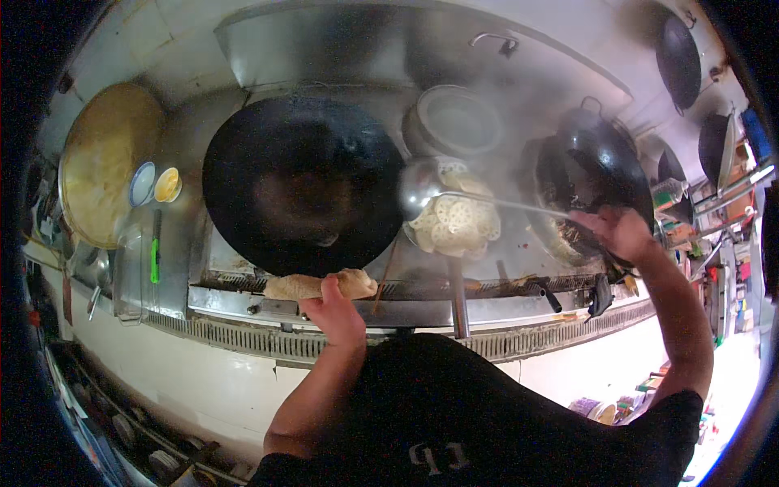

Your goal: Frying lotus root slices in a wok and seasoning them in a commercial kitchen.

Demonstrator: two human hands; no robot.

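My left hand (335, 310) grips a folded tan cloth (298, 286) at the near rim of a large black wok (304, 182). The wok looks dark inside, with little to make out. My right hand (618, 231) is closed round the handle of a metal ladle (420, 189), whose bowl is right of the wok's rim. Beside and partly below the ladle, pale lotus root slices (459, 219) lie heaped in a strainer with a handle that points towards me. A second black wok (593, 182) stands beyond my right hand, with dark bits in it.
A round metal pot (459, 122) stands behind the slices, under a wall faucet (493, 39). At left are a big round wooden lid (109, 167), two small bowls (142, 184), a green-handled knife (155, 262) and a clear tray (129, 274). Steam blurs the back. Woks hang at right.
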